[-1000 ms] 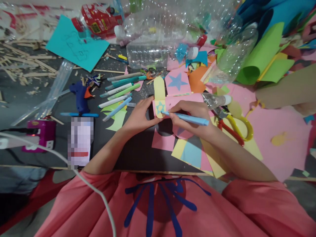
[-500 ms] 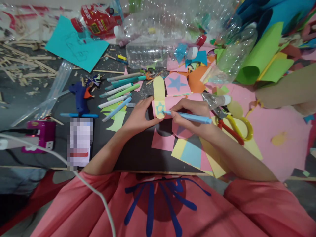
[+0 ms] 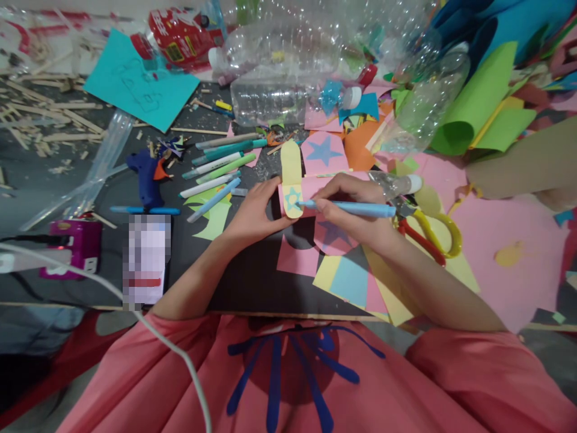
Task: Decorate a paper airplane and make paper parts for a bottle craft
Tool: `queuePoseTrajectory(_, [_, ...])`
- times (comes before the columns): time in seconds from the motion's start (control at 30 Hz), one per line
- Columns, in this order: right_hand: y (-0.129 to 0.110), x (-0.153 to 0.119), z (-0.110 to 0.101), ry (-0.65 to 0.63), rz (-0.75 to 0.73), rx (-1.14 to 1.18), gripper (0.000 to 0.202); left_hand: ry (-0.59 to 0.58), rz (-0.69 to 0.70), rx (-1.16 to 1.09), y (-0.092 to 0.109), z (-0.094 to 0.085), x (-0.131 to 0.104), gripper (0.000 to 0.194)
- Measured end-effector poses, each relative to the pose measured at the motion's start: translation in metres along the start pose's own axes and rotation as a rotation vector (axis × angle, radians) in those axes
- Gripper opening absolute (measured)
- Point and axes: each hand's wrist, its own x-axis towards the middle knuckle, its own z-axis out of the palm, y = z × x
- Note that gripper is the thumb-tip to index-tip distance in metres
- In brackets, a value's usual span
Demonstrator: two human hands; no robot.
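A light blue marker (image 3: 360, 208) is held in my right hand (image 3: 354, 207), its tip on a blue star drawn near the lower end of a yellow paper strip (image 3: 291, 165). The strip lies over a pink paper piece (image 3: 311, 189). My left hand (image 3: 255, 210) steadies the left and lower edges of these papers, thumb and fingers spread around them. Just above is pink paper with a blue star (image 3: 323, 153); another pink piece with a star (image 3: 331, 236) lies partly under my right hand.
Several markers (image 3: 219, 157), a blue glue gun (image 3: 146, 177) and a phone (image 3: 146, 258) lie left. Clear bottles (image 3: 270, 99) stretch across the back. Scissors (image 3: 437, 234), coloured papers and a rolled green sheet (image 3: 478, 102) lie right. A white cable crosses the lower left.
My right hand and the marker have shifted slightly; the marker's back end now points lower and farther right. My left hand stays on the paper.
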Motion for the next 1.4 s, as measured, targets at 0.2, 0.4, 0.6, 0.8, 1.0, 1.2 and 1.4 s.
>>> queuePoseTrajectory(0.2, [0.0023, -0.0016, 0.0062, 0.025, 0.042, 0.028, 0.015, 0.001, 0.010, -0.005, 0.0018, -0.0003, 0.0001, 0.064])
queuePoseTrajectory(0.4, [0.0024, -0.0007, 0.0056, 0.009, -0.004, -0.036, 0.012, 0.000, -0.006, 0.008, 0.0018, 0.0000, -0.0002, 0.065])
queuePoseTrajectory(0.6, [0.0012, -0.0007, 0.0048, -0.022, -0.050, -0.057, 0.013, -0.010, 0.010, -0.009, 0.0023, -0.0003, 0.0012, 0.066])
queuePoseTrajectory(0.8, [-0.0002, -0.0005, 0.0036, -0.066, -0.019, -0.080, 0.016, -0.018, -0.020, 0.003, 0.0016, -0.0007, 0.0015, 0.067])
queuePoseTrajectory(1.0, [-0.0016, 0.0012, 0.0027, -0.010, -0.063, -0.057, 0.010, -0.006, -0.016, 0.014, 0.0023, -0.0005, 0.0013, 0.067])
queuePoseTrajectory(1.2, [-0.0001, 0.0012, 0.0029, -0.003, -0.097, -0.061, 0.010, -0.006, -0.004, 0.015, 0.0029, -0.0001, 0.0011, 0.066])
queuePoseTrajectory(1.4, [0.0000, 0.0003, 0.0004, -0.106, -0.020, -0.103, 0.015, -0.023, -0.010, 0.016, 0.0012, -0.0003, 0.0010, 0.067])
